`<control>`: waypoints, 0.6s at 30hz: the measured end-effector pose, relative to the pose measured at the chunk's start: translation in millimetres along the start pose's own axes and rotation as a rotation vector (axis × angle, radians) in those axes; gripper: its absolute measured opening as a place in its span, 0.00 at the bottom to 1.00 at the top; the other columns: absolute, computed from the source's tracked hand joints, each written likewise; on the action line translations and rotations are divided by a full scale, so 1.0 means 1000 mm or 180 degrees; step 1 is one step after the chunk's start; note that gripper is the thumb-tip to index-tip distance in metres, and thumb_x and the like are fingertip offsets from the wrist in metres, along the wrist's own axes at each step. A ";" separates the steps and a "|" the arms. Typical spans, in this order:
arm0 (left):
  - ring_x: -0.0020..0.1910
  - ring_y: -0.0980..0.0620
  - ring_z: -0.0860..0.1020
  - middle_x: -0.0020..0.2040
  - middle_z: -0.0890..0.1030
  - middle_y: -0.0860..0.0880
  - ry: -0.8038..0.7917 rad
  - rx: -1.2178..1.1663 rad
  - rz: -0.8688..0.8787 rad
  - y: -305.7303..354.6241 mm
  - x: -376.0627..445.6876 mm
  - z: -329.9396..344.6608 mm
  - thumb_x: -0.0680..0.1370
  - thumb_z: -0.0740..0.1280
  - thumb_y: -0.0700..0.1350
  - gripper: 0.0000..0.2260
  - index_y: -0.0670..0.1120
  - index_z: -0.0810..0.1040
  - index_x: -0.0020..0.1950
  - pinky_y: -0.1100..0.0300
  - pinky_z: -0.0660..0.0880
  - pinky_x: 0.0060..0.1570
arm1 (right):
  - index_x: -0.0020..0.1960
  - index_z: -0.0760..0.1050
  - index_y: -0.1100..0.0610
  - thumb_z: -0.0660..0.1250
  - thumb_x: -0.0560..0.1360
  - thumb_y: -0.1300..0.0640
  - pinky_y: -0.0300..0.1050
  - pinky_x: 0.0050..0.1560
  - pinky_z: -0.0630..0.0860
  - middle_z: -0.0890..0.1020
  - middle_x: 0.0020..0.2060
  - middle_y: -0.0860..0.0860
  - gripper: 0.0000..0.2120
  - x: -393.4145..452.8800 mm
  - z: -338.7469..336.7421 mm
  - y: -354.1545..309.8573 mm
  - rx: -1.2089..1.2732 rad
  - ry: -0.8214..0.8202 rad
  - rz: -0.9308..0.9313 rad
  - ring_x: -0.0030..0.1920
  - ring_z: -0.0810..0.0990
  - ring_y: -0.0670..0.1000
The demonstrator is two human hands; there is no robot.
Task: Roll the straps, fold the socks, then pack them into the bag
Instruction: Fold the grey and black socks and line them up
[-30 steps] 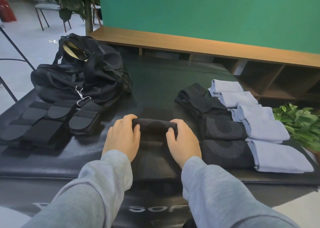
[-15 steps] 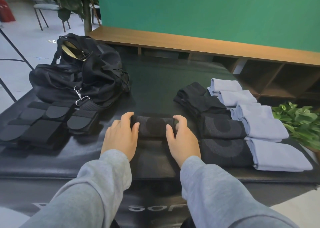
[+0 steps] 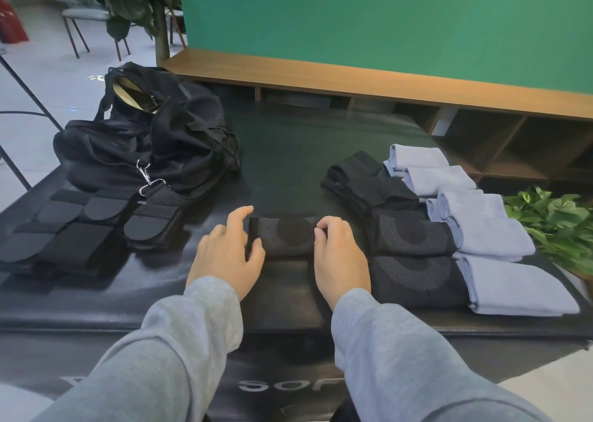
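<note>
1. Black, knitted and partly rolled, a dark sock with a round patch pattern [image 3: 285, 236] lies on a black padded mat [image 3: 282, 152], directly between the person's two hands.
2. Left hand [image 3: 226, 254], in a grey sleeve, rests at the roll's left end; its thumb touches the fabric while the fingers are spread and only lightly bent, not closed around it.
3. Right hand [image 3: 340, 256], also grey-sleeved, sits at the roll's right end with fingers curled and fingertips pinching the top edge of the sock.
4. Just right of the right hand lies a row of folded black patterned socks [image 3: 414, 238], running away from the person.
5. Farther right of those, touching them, is a row of folded pale blue-grey socks [image 3: 487, 232].
6. Well left of the left hand lie flat black straps with rounded fastener tabs [image 3: 80, 225], unrolled, side by side.
7. Beyond the straps, ahead and left of the left hand, slumps a black fabric duffel bag [image 3: 144, 142], its top unzipped, with a silver clip [image 3: 146, 177] hanging toward the straps.
8. Green leafy plant [image 3: 555, 222] sits past the pale socks, at the mat's right edge.
</note>
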State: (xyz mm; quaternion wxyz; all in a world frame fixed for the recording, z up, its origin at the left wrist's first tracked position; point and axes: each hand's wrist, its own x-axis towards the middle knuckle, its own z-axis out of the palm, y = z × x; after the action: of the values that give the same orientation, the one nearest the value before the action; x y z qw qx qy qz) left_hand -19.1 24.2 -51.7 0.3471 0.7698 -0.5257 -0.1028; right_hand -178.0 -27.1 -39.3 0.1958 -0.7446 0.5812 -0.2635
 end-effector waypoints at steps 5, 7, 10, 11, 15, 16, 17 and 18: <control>0.48 0.47 0.72 0.42 0.75 0.51 -0.0073 0.0263 0.0047 -0.009 0.007 0.008 0.78 0.57 0.57 0.16 0.60 0.62 0.65 0.52 0.71 0.53 | 0.69 0.65 0.48 0.56 0.80 0.48 0.45 0.53 0.75 0.68 0.64 0.44 0.18 0.001 0.002 0.001 -0.0141 -0.0047 -0.0008 0.50 0.78 0.50; 0.50 0.47 0.71 0.46 0.75 0.51 -0.0045 0.0504 0.0131 -0.008 0.008 0.007 0.78 0.57 0.56 0.15 0.58 0.65 0.65 0.54 0.71 0.53 | 0.71 0.64 0.49 0.56 0.80 0.49 0.45 0.53 0.75 0.67 0.64 0.44 0.20 0.002 0.003 0.002 -0.0239 -0.0063 -0.0024 0.50 0.78 0.49; 0.59 0.45 0.70 0.57 0.73 0.48 0.0451 0.0794 0.0768 -0.004 0.003 0.008 0.77 0.63 0.52 0.14 0.53 0.74 0.62 0.51 0.68 0.57 | 0.72 0.63 0.49 0.56 0.80 0.50 0.46 0.54 0.75 0.67 0.63 0.44 0.21 0.003 0.004 0.003 -0.0334 -0.0039 -0.0062 0.49 0.78 0.50; 0.62 0.45 0.69 0.61 0.73 0.48 0.0492 0.0844 0.1058 -0.003 0.001 0.009 0.76 0.63 0.52 0.14 0.52 0.75 0.61 0.49 0.67 0.58 | 0.72 0.63 0.50 0.55 0.80 0.50 0.46 0.54 0.74 0.67 0.63 0.44 0.21 0.003 0.005 0.003 -0.0374 -0.0041 -0.0076 0.49 0.78 0.50; 0.69 0.52 0.68 0.65 0.75 0.53 -0.0087 0.1380 0.1747 -0.001 0.003 0.013 0.75 0.55 0.55 0.21 0.52 0.75 0.64 0.54 0.59 0.64 | 0.72 0.63 0.49 0.55 0.81 0.53 0.44 0.53 0.74 0.66 0.61 0.44 0.20 0.001 0.004 0.004 -0.0484 0.0063 -0.0251 0.50 0.76 0.49; 0.68 0.52 0.69 0.65 0.75 0.54 -0.0183 0.1516 0.1743 -0.001 0.005 0.014 0.75 0.54 0.55 0.22 0.51 0.74 0.65 0.54 0.58 0.65 | 0.71 0.64 0.49 0.56 0.80 0.54 0.44 0.54 0.73 0.65 0.62 0.44 0.19 0.001 0.004 0.006 -0.0489 0.0130 -0.0328 0.52 0.75 0.47; 0.68 0.53 0.69 0.65 0.75 0.54 -0.0266 0.1622 0.1719 -0.001 0.005 0.014 0.75 0.53 0.56 0.23 0.51 0.74 0.66 0.54 0.57 0.65 | 0.70 0.66 0.49 0.57 0.80 0.56 0.43 0.54 0.73 0.65 0.62 0.44 0.19 0.001 0.004 0.006 -0.0496 0.0180 -0.0399 0.55 0.73 0.47; 0.69 0.53 0.68 0.66 0.74 0.55 -0.0352 0.1692 0.1682 -0.002 0.005 0.014 0.75 0.52 0.56 0.24 0.52 0.72 0.67 0.54 0.55 0.66 | 0.69 0.67 0.50 0.58 0.79 0.58 0.43 0.55 0.73 0.65 0.63 0.45 0.19 0.002 0.005 0.006 -0.0498 0.0208 -0.0462 0.57 0.71 0.47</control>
State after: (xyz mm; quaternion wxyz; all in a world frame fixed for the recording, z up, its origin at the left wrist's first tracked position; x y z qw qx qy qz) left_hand -23.0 13.8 -62.0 0.1209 0.6641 -0.7324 0.0888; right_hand -179.1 -30.3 -46.3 0.0984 -0.7888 0.5505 -0.2549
